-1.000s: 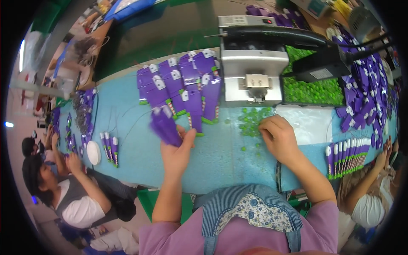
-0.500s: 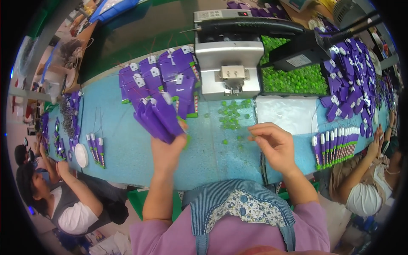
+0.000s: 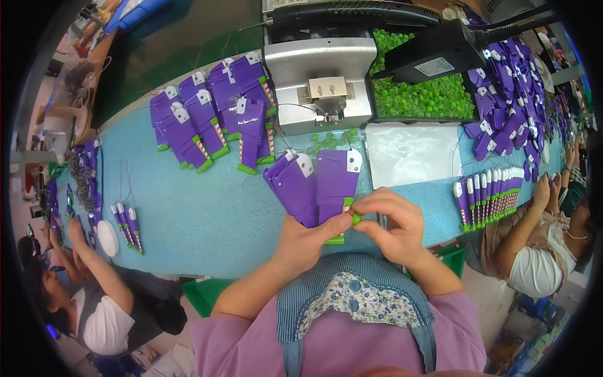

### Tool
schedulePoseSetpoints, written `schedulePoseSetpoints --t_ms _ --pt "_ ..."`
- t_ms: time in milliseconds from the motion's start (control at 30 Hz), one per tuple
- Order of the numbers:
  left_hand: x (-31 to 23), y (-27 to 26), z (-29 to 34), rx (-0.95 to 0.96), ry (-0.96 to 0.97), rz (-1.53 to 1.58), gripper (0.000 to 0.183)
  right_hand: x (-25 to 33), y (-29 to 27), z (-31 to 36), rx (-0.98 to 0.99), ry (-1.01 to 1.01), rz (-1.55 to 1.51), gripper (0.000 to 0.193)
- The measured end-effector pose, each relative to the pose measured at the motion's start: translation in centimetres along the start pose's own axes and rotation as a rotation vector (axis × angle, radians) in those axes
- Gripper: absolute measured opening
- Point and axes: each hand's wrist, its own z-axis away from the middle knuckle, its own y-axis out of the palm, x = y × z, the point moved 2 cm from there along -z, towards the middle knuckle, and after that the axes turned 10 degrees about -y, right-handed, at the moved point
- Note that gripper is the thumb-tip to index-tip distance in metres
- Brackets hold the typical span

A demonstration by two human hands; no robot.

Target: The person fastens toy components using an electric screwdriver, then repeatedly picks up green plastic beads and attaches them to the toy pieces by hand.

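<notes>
My left hand [image 3: 303, 246] is closed round the lower ends of several flat purple plastic pieces [image 3: 335, 179] with white tops, fanned out above the blue tabletop. One of them stands apart at the right, its striped edge and green end showing. Between the thumb and fingertips of my right hand [image 3: 399, 225] is a small green bead [image 3: 356, 219], pressed close against that striped edge. Whether the bead is fixed to it I cannot tell. Loose green beads [image 3: 333, 139] lie just beyond the pieces.
A silver bench machine [image 3: 320, 56] stands ahead, a black tool [image 3: 352, 14] across its top. Beside it are a box of green beads [image 3: 433, 97], a white sheet [image 3: 411, 154] and heaped purple pieces [image 3: 509, 94]. More pieces [image 3: 201, 110] lie left; a row [image 3: 493, 198] lies right. People sit at both sides.
My left hand has brought the purple pieces nearer and to the right, fanning them. My right hand has come down and left to meet them, with a green bead now visible in its fingertips.
</notes>
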Motion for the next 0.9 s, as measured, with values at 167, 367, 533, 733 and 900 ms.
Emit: schedulePoseSetpoints --t_ms 167,367,533,733,900 --pt "-0.1 -0.4 -0.2 -0.014 -0.001 -0.125 0.031 0.0 -1.0 -0.8 0.073 0.012 0.039 0.021" --pt "-0.4 -1.2 -0.3 -0.117 0.047 0.098 0.031 -3.6 -6.7 -1.0 -0.111 -0.043 0.777 0.018" --pt "-0.2 -0.6 -0.4 -0.029 0.027 0.157 0.040 -5.1 -7.2 -0.9 -0.048 -0.022 0.976 0.018" --pt "0.2 0.2 -0.2 -0.026 0.100 0.034 0.040 -5.1 -7.3 -1.2 -0.148 -0.080 0.910 0.017" --pt "0.4 0.9 -0.7 -0.187 0.329 -0.227 0.025 -2.3 -5.5 -0.6 -0.141 0.077 0.273 0.017"
